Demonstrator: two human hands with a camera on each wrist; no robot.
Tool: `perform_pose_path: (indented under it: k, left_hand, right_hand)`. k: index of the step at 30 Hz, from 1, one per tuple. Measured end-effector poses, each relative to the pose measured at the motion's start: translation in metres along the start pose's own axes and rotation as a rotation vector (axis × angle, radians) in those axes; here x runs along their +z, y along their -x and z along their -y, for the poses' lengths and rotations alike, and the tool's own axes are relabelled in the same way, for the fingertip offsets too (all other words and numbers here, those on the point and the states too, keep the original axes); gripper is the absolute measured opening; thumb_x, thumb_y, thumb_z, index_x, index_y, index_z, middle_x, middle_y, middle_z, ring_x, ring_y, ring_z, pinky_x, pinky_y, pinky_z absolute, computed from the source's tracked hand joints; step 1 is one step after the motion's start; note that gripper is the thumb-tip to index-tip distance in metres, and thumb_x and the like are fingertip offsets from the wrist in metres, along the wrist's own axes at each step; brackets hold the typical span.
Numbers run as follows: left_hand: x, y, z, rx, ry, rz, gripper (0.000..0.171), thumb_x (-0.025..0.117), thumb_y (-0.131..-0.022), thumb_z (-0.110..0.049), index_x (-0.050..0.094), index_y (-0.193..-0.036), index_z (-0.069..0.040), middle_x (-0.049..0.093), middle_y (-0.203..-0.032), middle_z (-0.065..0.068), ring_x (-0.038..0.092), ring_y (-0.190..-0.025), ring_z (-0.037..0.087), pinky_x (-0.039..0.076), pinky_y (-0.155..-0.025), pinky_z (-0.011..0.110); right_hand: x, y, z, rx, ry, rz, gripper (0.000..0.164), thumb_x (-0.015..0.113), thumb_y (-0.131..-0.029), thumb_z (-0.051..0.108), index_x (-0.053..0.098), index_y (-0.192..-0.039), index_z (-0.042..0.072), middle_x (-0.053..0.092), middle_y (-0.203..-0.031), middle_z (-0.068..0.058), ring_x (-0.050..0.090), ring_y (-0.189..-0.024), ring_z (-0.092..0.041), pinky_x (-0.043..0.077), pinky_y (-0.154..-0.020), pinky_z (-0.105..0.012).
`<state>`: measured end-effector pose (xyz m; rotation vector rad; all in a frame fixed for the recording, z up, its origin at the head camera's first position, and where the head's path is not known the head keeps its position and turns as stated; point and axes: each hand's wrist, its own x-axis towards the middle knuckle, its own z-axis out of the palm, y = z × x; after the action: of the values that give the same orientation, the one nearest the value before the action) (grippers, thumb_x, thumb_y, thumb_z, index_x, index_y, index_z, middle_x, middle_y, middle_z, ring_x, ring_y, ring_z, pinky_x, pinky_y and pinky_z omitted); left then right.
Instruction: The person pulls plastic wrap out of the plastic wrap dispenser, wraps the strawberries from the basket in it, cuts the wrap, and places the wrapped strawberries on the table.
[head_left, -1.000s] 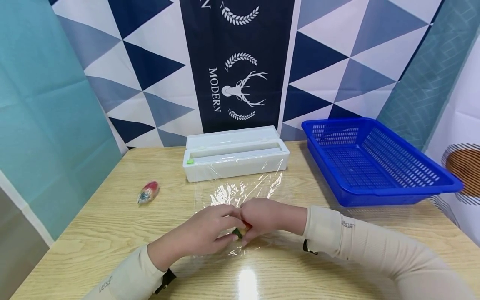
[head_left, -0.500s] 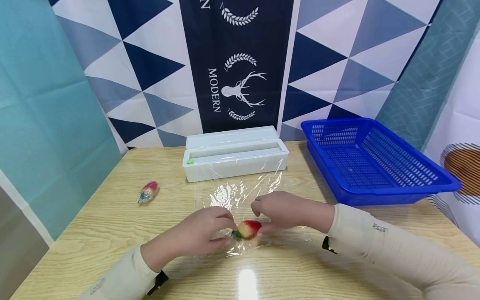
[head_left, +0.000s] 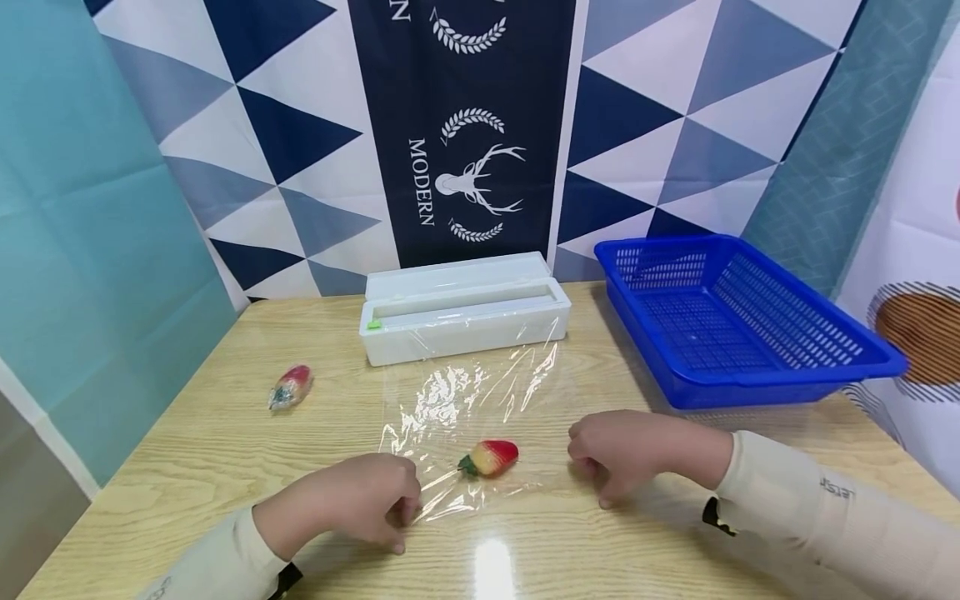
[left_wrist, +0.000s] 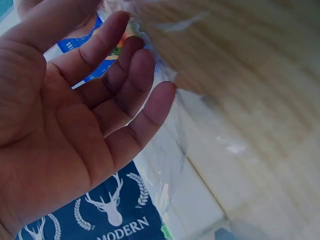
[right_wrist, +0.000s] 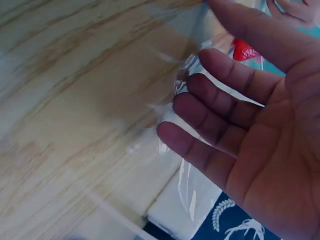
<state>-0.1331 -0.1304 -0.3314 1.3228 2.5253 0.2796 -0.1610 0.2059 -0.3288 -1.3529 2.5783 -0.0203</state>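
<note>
A strawberry (head_left: 489, 458), red with a pale yellow end and green leaves, lies on a sheet of clear plastic wrap (head_left: 442, 417) spread on the table. The wrap runs back to a white wrap dispenser box (head_left: 465, 329) whose lid stands raised. My left hand (head_left: 352, 500) is by the wrap's near left corner, fingers loosely bent. To the right of the strawberry, my right hand (head_left: 633, 454) hovers low by the wrap's right edge. The right wrist view shows its fingers (right_wrist: 190, 135) relaxed and apart from the thumb. Whether either hand touches the wrap is unclear.
At the left lies a second strawberry (head_left: 290, 387), wrapped in clear film. A blue plastic basket (head_left: 750, 383) stands at the back right of the wooden table (head_left: 225, 467). A patterned cloth (head_left: 480, 125) hangs behind the table.
Both hands have come off the strawberry and moved apart, the left one toward the near left, the right one to the right. The strawberry now lies uncovered on the wrap.
</note>
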Motion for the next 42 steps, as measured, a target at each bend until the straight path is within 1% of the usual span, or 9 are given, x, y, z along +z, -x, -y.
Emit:
perform_pose_path:
  k: [4,9,16,23,28,31,33,37,42]
  left_hand:
    - [0.002,0.002,0.003,0.0,-0.001,-0.011,0.021,0.076,-0.063,-0.016,0.057,-0.059,-0.022,0.044,-0.064,-0.015,0.04,-0.061,-0.002,0.038,-0.057,0.013]
    - [0.004,0.004,0.006,0.006,-0.027,-0.031,0.02,0.075,-0.064,-0.01,0.06,-0.06,-0.021,0.045,-0.064,-0.016,0.041,-0.06,-0.003,0.038,-0.057,0.012]
    - [0.004,0.007,0.006,0.026,-0.044,-0.04,0.021,0.075,-0.063,-0.011,0.058,-0.057,-0.022,0.044,-0.062,-0.016,0.039,-0.058,-0.003,0.035,-0.056,0.012]
    - [0.007,0.008,0.009,0.118,-0.072,-0.132,0.024,0.063,-0.061,0.0,0.05,-0.053,-0.019,0.042,-0.057,-0.012,0.034,-0.054,-0.001,0.031,-0.05,0.012]
    - [0.008,0.009,0.011,0.071,-0.028,-0.138,0.02,0.071,-0.068,-0.013,0.053,-0.061,-0.02,0.043,-0.06,-0.015,0.038,-0.058,-0.002,0.035,-0.053,0.013]
    - [0.009,0.008,0.011,0.036,-0.019,-0.115,0.023,0.075,-0.066,-0.028,0.054,-0.066,-0.02,0.043,-0.063,-0.016,0.038,-0.059,-0.002,0.035,-0.054,0.014]
    - [0.01,0.007,0.01,0.036,-0.039,-0.111,0.023,0.075,-0.065,-0.032,0.055,-0.067,-0.021,0.043,-0.064,-0.016,0.037,-0.06,-0.002,0.035,-0.054,0.014]
    - [0.012,0.006,0.01,0.06,-0.077,-0.133,0.016,0.073,-0.068,-0.022,0.057,-0.064,-0.021,0.042,-0.063,-0.015,0.036,-0.058,-0.002,0.033,-0.053,0.012]
    - [0.01,0.007,0.01,0.078,-0.051,-0.163,0.016,0.065,-0.069,-0.009,0.057,-0.061,-0.02,0.043,-0.059,-0.013,0.037,-0.056,-0.002,0.034,-0.052,0.011]
  right_hand:
    - [0.003,0.008,-0.005,-0.064,-0.016,-0.053,0.023,0.069,-0.054,0.01,0.049,-0.059,0.021,0.039,-0.063,0.014,0.035,-0.055,0.0,0.032,-0.048,-0.015]
    - [0.007,0.015,-0.007,-0.139,0.0,-0.126,0.025,0.064,-0.057,0.001,0.05,-0.059,0.021,0.039,-0.064,0.016,0.035,-0.057,0.003,0.033,-0.05,-0.012]
    - [0.011,0.019,-0.005,-0.116,0.038,-0.176,0.026,0.066,-0.063,0.003,0.048,-0.058,0.022,0.037,-0.064,0.015,0.034,-0.057,0.002,0.032,-0.049,-0.013]
    - [0.015,0.019,-0.007,-0.133,0.028,-0.281,0.026,0.062,-0.064,0.003,0.044,-0.058,0.021,0.034,-0.058,0.016,0.03,-0.054,0.002,0.028,-0.046,-0.013]
    - [0.011,0.021,-0.007,-0.093,-0.02,-0.279,0.026,0.06,-0.066,0.002,0.044,-0.059,0.021,0.033,-0.057,0.017,0.03,-0.052,0.002,0.028,-0.045,-0.014]
    - [0.009,0.022,-0.007,-0.066,-0.052,-0.261,0.024,0.06,-0.068,0.002,0.046,-0.062,0.021,0.037,-0.058,0.017,0.033,-0.053,0.002,0.032,-0.047,-0.014]
    - [0.009,0.024,-0.008,-0.053,-0.077,-0.254,0.023,0.06,-0.07,0.003,0.047,-0.065,0.022,0.04,-0.059,0.017,0.035,-0.054,0.003,0.034,-0.047,-0.015]
    - [0.008,0.025,-0.011,-0.04,-0.133,-0.246,0.022,0.059,-0.073,0.004,0.048,-0.068,0.022,0.042,-0.06,0.017,0.037,-0.054,0.003,0.037,-0.049,-0.015]
    - [0.006,0.026,-0.014,-0.03,-0.167,-0.243,0.021,0.057,-0.073,0.002,0.049,-0.07,0.021,0.042,-0.061,0.018,0.038,-0.054,0.003,0.039,-0.05,-0.015]
